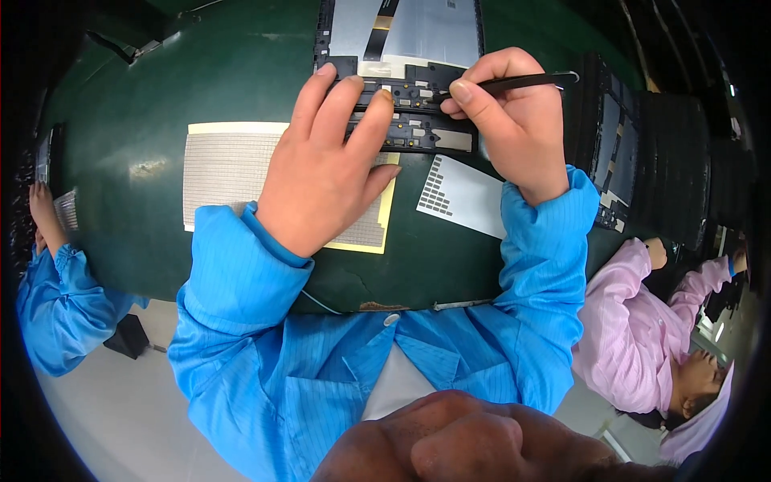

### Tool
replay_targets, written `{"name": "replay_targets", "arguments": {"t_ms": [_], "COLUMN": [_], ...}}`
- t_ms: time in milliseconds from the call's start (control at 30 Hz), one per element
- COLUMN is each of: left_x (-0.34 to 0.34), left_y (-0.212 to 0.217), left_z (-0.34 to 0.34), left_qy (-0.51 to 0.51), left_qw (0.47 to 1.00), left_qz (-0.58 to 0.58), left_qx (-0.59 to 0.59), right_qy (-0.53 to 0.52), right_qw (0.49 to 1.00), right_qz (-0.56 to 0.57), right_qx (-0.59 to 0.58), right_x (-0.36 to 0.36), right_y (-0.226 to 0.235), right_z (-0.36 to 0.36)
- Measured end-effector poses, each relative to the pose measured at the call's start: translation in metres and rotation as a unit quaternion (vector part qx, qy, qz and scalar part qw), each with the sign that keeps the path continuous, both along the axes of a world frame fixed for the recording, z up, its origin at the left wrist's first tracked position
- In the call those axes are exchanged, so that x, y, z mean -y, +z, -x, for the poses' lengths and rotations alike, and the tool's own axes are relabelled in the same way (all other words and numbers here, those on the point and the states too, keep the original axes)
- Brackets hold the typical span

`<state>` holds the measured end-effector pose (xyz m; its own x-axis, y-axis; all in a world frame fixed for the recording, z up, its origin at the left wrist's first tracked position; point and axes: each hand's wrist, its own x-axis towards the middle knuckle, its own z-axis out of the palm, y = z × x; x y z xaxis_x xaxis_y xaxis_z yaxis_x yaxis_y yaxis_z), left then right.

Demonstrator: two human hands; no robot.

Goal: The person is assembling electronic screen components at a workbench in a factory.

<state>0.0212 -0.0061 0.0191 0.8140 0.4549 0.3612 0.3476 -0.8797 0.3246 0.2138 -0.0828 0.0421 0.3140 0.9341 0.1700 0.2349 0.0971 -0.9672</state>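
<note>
A screen panel with a black frame lies at the far edge of the work surface, a dark ribbon cable running over its pale back. Across the lower, component-covered part of the frame rest the fingertips of my left hand, spread apart and holding nothing. My right hand pinches black tweezers with a curved rear end. Their tips reach down to the frame, right of my left fingers; anything between the tips is too small to tell. Below the panel sits a white sheet with small dark rectangular stickers.
A yellow-edged sheet with a fine grid lies partly under my left hand on the green table. Stacked black trays with another panel stand at the right. A person in blue is at left, another in pink at right.
</note>
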Motion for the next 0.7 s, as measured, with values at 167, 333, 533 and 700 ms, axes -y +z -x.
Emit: {"name": "replay_targets", "arguments": {"t_ms": [167, 333, 533, 700], "left_x": [0.0020, 0.0014, 0.0019, 0.0023], "left_y": [-0.0002, 0.0006, -0.0015, 0.0000], "left_z": [-0.0002, 0.0006, 0.0019, 0.0014], "left_qy": [-0.002, -0.003, -0.017, -0.014], "left_qw": [1.000, 1.000, 0.999, 0.999], "left_qz": [0.000, 0.004, 0.039, 0.037], "left_qx": [0.005, 0.003, 0.003, 0.001], "right_qy": [0.026, 0.026, 0.004, 0.013], "right_qw": [0.992, 0.987, 1.000, 1.000], "right_qz": [-0.006, -0.032, -0.013, -0.006], "right_qx": [0.122, 0.156, 0.007, 0.009], "right_x": [0.0042, 0.0051, 0.0053, 0.0051], "right_y": [-0.0027, -0.0028, -0.0033, -0.0027], "right_z": [0.0007, 0.0057, 0.0034, 0.0025]}}
